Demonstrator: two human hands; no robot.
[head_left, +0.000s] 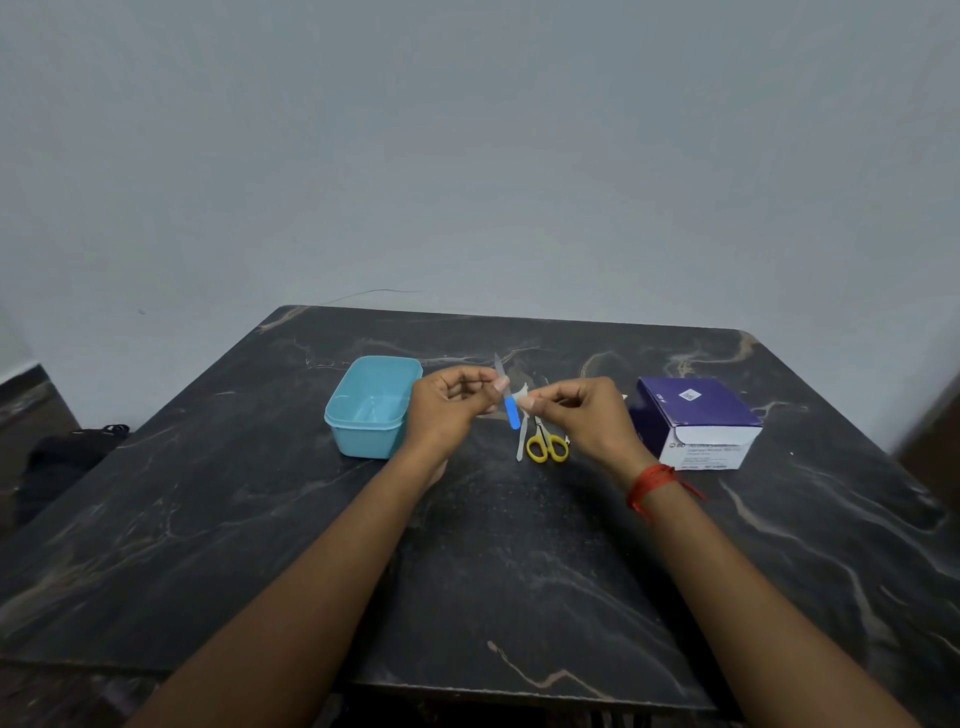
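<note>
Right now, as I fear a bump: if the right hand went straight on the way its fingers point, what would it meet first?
Probably the blue-handled tool pinched in the left hand: the right hand, pinching a white scrap, points left at it. Depth is unclear.

I see a plain, pale grey-blue wall (467, 156) filling the upper half of my view, softly and evenly lit. A thin dark line (374, 294) runs along it just above the table's far edge. The table (519, 597) has a dark, marble-patterned top with pale and brownish veins and rounded far corners. Low on the left beside it sits a dark bundle (67, 457), too dim to identify.
</note>
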